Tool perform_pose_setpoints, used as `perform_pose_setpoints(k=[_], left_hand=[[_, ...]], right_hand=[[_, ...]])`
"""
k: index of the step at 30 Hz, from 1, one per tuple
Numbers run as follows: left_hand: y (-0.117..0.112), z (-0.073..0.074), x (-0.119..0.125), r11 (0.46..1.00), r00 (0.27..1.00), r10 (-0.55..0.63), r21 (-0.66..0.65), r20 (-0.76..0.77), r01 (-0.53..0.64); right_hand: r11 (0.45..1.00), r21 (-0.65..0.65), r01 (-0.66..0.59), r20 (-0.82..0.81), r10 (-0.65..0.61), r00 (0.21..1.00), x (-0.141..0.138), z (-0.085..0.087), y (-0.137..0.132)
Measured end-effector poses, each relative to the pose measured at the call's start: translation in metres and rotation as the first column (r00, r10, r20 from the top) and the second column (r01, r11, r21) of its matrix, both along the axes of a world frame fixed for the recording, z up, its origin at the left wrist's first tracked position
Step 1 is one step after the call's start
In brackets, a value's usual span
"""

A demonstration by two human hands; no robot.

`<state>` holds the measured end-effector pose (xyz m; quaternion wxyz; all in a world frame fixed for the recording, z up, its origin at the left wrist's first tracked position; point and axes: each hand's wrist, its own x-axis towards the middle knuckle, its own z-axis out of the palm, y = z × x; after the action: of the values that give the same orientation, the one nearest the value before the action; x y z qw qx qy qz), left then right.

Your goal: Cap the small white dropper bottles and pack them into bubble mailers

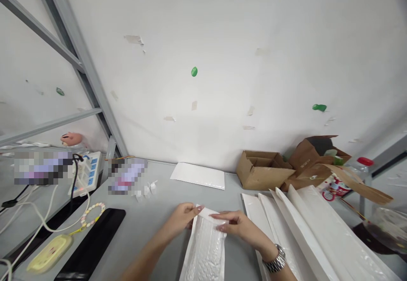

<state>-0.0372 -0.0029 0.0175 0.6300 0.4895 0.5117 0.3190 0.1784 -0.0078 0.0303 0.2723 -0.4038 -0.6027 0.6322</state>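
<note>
A white bubble mailer (pixel 206 251) lies in front of me on the grey table, its bubbly surface showing and its lower end cut off by the frame. My left hand (pixel 182 219) grips its upper left corner, with the thumb on top. At the upper right corner, my right hand (pixel 238 226) holds the edge between its fingers, the fingertips lying on the smooth flap (pixel 208 214). A metal watch is on the right wrist. Just right of that hand, several more white mailers (pixel 295 234) are laid out overlapping.
A flat white mailer (pixel 199 175) lies near the wall. Back right are a cardboard box (pixel 265 170), a brown paper bag (pixel 310 162) and a red-capped bottle (pixel 362 167). On the left are a black flat object (pixel 95 243), a yellow case (pixel 51 253), cables and a power strip (pixel 90 172).
</note>
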Motion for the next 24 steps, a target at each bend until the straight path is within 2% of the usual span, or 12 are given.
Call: perform_pose_setpoints(k=[3, 5, 7, 9, 12, 15, 16, 18, 19, 20, 22, 24], left_hand=[[0.009, -0.002, 0.006, 0.994, 0.997, 0.067, 0.087, -0.039, -0.063], [0.013, -0.007, 0.01, 0.987, 0.994, 0.103, 0.125, -0.045, -0.097], [0.016, -0.011, 0.013, 0.978, 0.989, 0.136, 0.164, -0.057, -0.125], [0.019, -0.014, 0.013, 0.972, 0.987, 0.146, 0.195, -0.068, -0.131], [0.025, -0.014, 0.007, 0.964, 0.985, 0.155, 0.232, -0.08, -0.133], [0.031, -0.012, -0.002, 0.955, 0.975, 0.209, 0.231, -0.078, -0.186], [0.031, -0.012, -0.004, 0.956, 0.973, 0.219, 0.217, -0.07, -0.199], [0.03, -0.01, -0.006, 0.96, 0.976, 0.215, 0.192, -0.041, -0.204], [0.028, -0.009, -0.006, 0.961, 0.977, 0.21, 0.186, -0.026, -0.202], [0.026, -0.009, -0.006, 0.962, 0.978, 0.209, 0.181, -0.011, -0.204], [0.022, -0.008, -0.005, 0.963, 0.976, 0.217, 0.157, 0.02, -0.217], [0.02, -0.008, -0.005, 0.965, 0.971, 0.235, 0.107, 0.048, -0.239]], right_hand=[[0.985, -0.055, 0.164, -0.05, -0.166, 0.985, -0.008, -0.007, -0.001], [0.943, -0.079, 0.323, -0.045, -0.327, 0.944, -0.016, -0.015, -0.002], [0.913, -0.006, 0.409, 0.014, -0.409, 0.913, -0.021, -0.02, -0.002], [0.891, 0.174, 0.42, 0.123, -0.443, 0.888, -0.019, -0.015, 0.001], [0.792, 0.506, 0.341, 0.334, -0.544, 0.769, 0.004, 0.017, 0.009], [0.727, 0.622, 0.291, 0.414, -0.62, 0.666, 0.04, 0.065, 0.019], [0.699, 0.692, 0.182, 0.517, -0.655, 0.552, 0.05, 0.079, 0.021], [0.706, 0.705, -0.066, 0.691, -0.662, 0.289, 0.061, 0.099, 0.025], [0.719, 0.675, -0.166, 0.738, -0.65, 0.183, 0.062, 0.102, 0.027], [0.734, 0.639, -0.229, 0.767, -0.63, 0.12, 0.059, 0.102, 0.028], [0.757, 0.591, -0.277, 0.8, -0.593, 0.089, 0.047, 0.089, 0.032], [0.781, 0.557, -0.282, 0.824, -0.562, 0.071, 0.035, 0.067, 0.039]])
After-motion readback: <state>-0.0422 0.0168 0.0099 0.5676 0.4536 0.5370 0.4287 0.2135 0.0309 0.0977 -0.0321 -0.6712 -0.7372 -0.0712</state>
